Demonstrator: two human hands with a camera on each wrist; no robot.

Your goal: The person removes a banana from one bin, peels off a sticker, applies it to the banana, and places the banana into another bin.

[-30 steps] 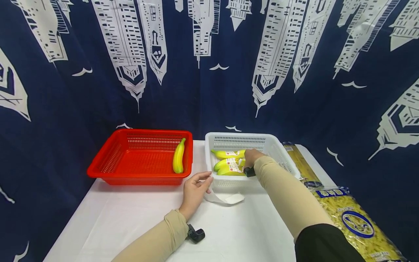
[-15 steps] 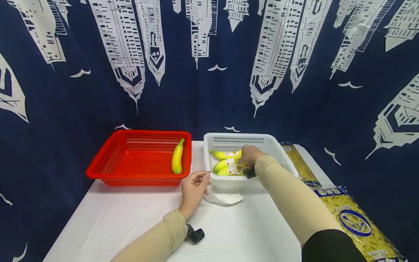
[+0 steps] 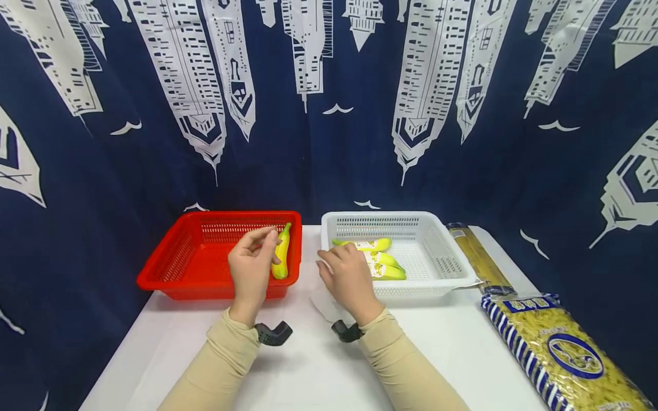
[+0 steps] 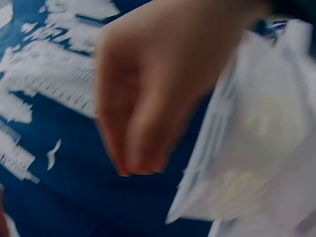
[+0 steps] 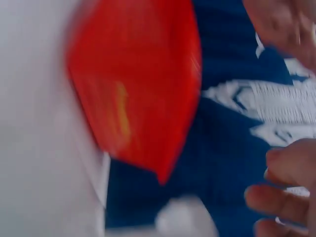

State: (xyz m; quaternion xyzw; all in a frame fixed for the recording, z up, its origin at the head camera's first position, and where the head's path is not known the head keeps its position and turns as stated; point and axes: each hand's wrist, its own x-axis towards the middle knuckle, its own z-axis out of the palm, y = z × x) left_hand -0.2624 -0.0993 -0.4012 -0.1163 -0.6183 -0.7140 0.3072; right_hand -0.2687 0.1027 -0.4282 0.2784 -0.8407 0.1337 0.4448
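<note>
My left hand [image 3: 250,271] hovers over the front right of the red basket [image 3: 216,290], its fingers loosely bent and nothing seen in them. Beside its fingertips, inside that basket, lies one yellow banana [image 3: 280,268]. My right hand [image 3: 352,279] is raised in front of the left end of the white basket [image 3: 411,291]; its fingers are relaxed and apart in the blurred right wrist view. Bananas with paper labels lie in the white basket: one at the back [image 3: 377,245] and others nearer the front [image 3: 388,273], partly hidden by the right hand.
A white paper-like piece [image 3: 325,308] lies on the white table [image 3: 308,365], partly behind the right hand. At the right are a large pasta bag [image 3: 570,348] and a long narrow pack [image 3: 478,257]. A blue printed curtain [image 3: 308,160] hangs behind.
My right hand has come out of the white basket, leftward and nearer. My left hand has risen from the paper piece and moved left to the red basket.
</note>
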